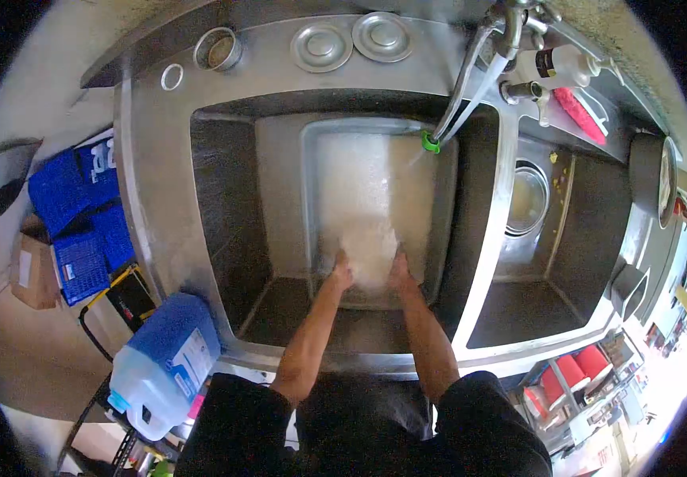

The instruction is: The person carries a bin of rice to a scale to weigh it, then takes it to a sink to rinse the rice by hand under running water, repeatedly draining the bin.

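Note:
A rectangular metal pan (311,199) sits in the left basin of a steel sink (152,183), filled with cloudy white water and a white mass, seemingly rice (369,246). My left hand (342,270) and my right hand (399,269) are both plunged into the near end of the pan, on either side of the white mass; the fingers are under the water and hard to see. A faucet spout with a green tip (431,143) pours water into the pan's far right corner.
The right basin (566,238) holds a round drain strainer (528,199). Two metal lids (321,46) and a small cup (218,49) rest on the back ledge. A spray bottle (567,65) stands by the faucet. A blue jug (167,362) and blue crates (81,215) stand at left.

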The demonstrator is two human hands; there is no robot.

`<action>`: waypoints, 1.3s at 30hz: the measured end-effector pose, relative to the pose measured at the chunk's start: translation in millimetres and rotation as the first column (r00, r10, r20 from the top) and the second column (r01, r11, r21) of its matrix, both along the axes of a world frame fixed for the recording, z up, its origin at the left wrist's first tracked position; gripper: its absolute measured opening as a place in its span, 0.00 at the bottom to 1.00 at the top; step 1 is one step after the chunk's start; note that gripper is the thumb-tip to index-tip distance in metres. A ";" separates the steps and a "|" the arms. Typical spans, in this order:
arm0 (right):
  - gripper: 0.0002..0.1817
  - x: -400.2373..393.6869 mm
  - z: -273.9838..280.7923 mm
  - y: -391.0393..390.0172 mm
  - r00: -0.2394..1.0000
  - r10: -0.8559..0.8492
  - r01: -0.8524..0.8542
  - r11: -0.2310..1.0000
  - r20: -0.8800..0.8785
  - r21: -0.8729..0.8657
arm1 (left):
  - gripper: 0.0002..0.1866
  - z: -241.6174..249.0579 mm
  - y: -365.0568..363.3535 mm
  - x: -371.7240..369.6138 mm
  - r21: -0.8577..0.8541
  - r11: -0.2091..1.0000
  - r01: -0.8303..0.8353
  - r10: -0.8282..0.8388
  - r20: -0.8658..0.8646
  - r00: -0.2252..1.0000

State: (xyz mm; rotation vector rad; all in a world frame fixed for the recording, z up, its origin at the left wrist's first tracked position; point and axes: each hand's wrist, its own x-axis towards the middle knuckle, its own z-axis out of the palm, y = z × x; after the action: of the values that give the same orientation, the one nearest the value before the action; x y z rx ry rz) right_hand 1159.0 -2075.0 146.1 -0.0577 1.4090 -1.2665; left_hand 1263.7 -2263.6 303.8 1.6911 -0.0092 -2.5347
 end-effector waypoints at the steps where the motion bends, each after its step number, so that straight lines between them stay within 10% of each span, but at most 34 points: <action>1: 0.37 -2.7 -0.8 -15.7 0.991 -0.076 0.082 0.995 0.115 -0.050 | 0.30 5.8 -11.9 -9.7 -0.034 0.995 -0.094 0.088 -0.149 0.985; 4: 0.33 -72.9 91.8 -99.9 0.959 0.087 -0.133 0.978 -0.271 -0.158 | 0.32 9.4 -36.5 -19.2 -0.540 0.823 0.173 -0.106 0.153 0.983; 8: 0.29 -118.7 109.0 -116.3 0.697 0.361 -0.333 0.928 -0.620 0.166 | 0.33 31.8 -59.3 -2.7 -0.574 0.077 0.815 -0.298 0.767 0.569; 11: 0.34 -98.9 117.5 -71.9 0.597 0.620 -0.263 0.750 -0.509 0.607 | 0.33 27.0 -35.0 5.3 -0.256 0.115 0.960 -0.607 0.747 0.272; 14: 0.32 -75.7 152.3 -63.2 0.744 0.624 -0.368 0.680 -0.237 0.634 | 0.34 -11.7 0.2 23.6 -0.264 0.527 0.808 -0.628 0.519 0.579; 17: 0.29 -44.1 149.7 -66.1 0.818 0.507 -0.312 0.788 -0.271 0.531 | 0.36 -7.8 16.9 3.7 -0.152 0.969 0.194 -0.197 -0.005 0.980; 21: 0.25 -37.3 165.2 -96.8 0.756 0.496 -0.313 0.847 -0.426 0.430 | 0.38 22.6 19.4 -35.3 -0.275 0.958 0.085 -0.103 -0.051 0.993; 24: 0.22 -78.6 208.8 -149.1 0.604 0.488 -0.316 0.873 -0.630 0.372 | 0.37 24.8 -5.6 -54.0 -0.471 0.610 0.637 -0.266 0.636 0.724; 27: 0.17 -139.2 253.5 -220.6 0.397 0.096 -0.093 0.994 -0.913 0.064 | 0.33 13.0 -73.4 -74.6 -0.646 0.083 0.758 -0.281 0.715 0.640; 32: 0.14 -196.1 286.6 -321.4 0.714 -0.201 0.146 0.980 -0.671 -0.138 | 0.24 -43.4 -130.2 -93.6 -0.447 -0.386 0.807 -0.485 0.842 0.234; 34: 0.15 -192.0 287.5 -337.9 0.617 -0.004 -0.065 0.996 -0.787 -0.056 | 0.22 -12.7 -116.5 -101.3 -0.361 -0.316 0.877 -0.418 0.883 0.213; 39: 0.18 -161.8 333.7 -358.3 0.862 0.093 -0.150 0.986 -0.499 -0.074 | 0.27 15.3 -57.2 -73.5 -0.358 -0.387 0.850 -0.229 0.930 0.288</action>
State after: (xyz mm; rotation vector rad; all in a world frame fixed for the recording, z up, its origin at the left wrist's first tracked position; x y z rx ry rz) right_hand 997.2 -2433.3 479.8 -0.5777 1.7355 -1.2737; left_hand 1190.2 -2320.8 319.1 1.4835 -2.7766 -0.9924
